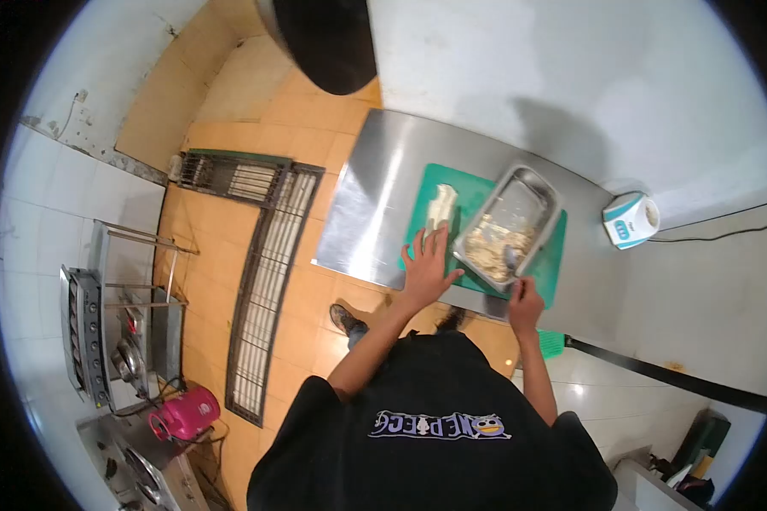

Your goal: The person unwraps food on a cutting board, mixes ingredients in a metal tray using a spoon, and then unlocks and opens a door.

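Observation:
A green cutting board (419, 220) lies on the steel table. Across its right part rests a metal tray (548, 189) with a pale, crumbly filling (494, 244) mostly in its near half. My right hand (526, 305) is closed around the handle of a spoon (510, 257), whose bowl sits in the filling at the tray's near right corner. A pale, long strip of food (441, 204) lies on the board left of the tray. My left hand (428, 268) is spread, palm down, with its fingertips at the near end of that strip.
The steel table (362, 196) meets the wall behind. A white and blue device (631, 220) stands at the right with a cable. Left on the floor are a drain grate (273, 281), a stove and a pink gas cylinder (185, 414). A green-headed, black-handled tool (552, 343) is at right.

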### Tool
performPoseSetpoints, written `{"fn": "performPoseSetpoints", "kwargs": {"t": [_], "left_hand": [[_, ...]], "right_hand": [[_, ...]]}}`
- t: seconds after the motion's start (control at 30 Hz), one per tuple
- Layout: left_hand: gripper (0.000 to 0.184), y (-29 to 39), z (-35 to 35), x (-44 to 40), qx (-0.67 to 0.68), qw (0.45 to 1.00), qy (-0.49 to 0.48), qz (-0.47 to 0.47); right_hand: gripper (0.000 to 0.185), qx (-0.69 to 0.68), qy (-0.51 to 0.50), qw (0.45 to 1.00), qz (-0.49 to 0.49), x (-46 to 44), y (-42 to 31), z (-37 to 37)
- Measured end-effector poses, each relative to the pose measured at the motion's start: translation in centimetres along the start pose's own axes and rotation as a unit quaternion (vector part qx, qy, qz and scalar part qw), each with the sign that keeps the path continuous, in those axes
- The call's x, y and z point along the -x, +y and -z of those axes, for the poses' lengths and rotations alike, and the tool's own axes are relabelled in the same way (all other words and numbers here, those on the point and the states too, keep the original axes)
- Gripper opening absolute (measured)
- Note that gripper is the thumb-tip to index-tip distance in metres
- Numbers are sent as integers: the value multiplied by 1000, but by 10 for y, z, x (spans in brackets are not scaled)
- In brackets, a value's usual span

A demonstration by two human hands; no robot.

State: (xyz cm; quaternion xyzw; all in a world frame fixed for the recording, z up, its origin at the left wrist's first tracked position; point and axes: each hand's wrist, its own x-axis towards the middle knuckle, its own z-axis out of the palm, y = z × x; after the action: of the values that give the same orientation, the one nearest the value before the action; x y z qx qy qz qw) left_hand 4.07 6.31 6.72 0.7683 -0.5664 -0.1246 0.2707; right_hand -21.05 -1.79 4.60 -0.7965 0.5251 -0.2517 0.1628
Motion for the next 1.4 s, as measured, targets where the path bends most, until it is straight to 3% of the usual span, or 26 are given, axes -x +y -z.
{"fn": "performPoseSetpoints", "kwargs": {"t": [0.1, 0.2, 0.23, 0.37, 0.43, 0.5, 0.57, 0.63, 0.7, 0.77, 0.87, 1.03, 1.1, 1.17, 1.23, 1.27, 1.33, 1.37, 1.4], "left_hand": [[88, -74, 60, 13, 86, 993, -81, -30], [60, -160, 121, 36, 153, 971, -183, 14], [48, -189, 136, 44, 194, 968, -159, 14], [26, -269, 192, 72, 249, 954, -159, 51], [28, -289, 216, 68, 274, 941, -161, 114], [27, -319, 224, 48, 263, 941, -177, 119], [23, -340, 229, 18, 393, 905, -130, 96], [21, -361, 241, -15, 381, 906, -148, 106], [22, -385, 256, -48, 386, 916, -90, 55], [23, -425, 280, -81, 328, 935, -123, 56], [25, -505, 295, -122, 276, 945, -99, 143], [24, -612, 350, -209, 382, 883, 6, 274], [20, -639, 367, -255, 391, 878, 16, 276], [24, -668, 359, -300, 498, 823, 73, 262], [24, -671, 371, -356, 505, 823, 90, 244], [24, -684, 371, -386, 510, 822, 89, 236], [25, -713, 362, -431, 429, 861, -47, 268], [25, -725, 354, -452, 438, 858, -48, 263], [27, -734, 348, -484, 400, 872, -99, 262]], "right_hand": [[12, -62, 85, 993, -60, 10, -52, -28], [16, -153, 192, 964, -101, 15, -123, -85], [18, -212, 240, 940, -113, 14, -149, -101], [13, -285, 170, 933, -141, 29, -265, -160], [12, -278, 165, 939, -118, 31, -311, -194], [12, -315, 106, 939, -92, 23, -355, -227], [11, -351, 73, 930, -80, 5, -399, -253], [11, -387, 43, 918, -73, -16, -430, -281], [9, -350, 11, 937, -11, -43, -458, -313], [10, -358, 7, 933, -28, -74, -491, -344], [11, -340, -41, 938, -56, -128, -518, -398], [12, -360, -105, 925, -65, -249, -580, -477], [11, -409, -90, 908, 14, -310, -614, -497], [11, -415, -89, 905, 11, -365, -647, -506], [12, -419, -53, 906, 4, -426, -668, -532], [11, -436, -59, 897, -29, -453, -678, -544], [12, -463, -79, 881, -57, -503, -685, -572], [13, -474, -91, 873, -66, -528, -683, -589], [14, -435, -106, 893, -54, -555, -677, -613]]}}
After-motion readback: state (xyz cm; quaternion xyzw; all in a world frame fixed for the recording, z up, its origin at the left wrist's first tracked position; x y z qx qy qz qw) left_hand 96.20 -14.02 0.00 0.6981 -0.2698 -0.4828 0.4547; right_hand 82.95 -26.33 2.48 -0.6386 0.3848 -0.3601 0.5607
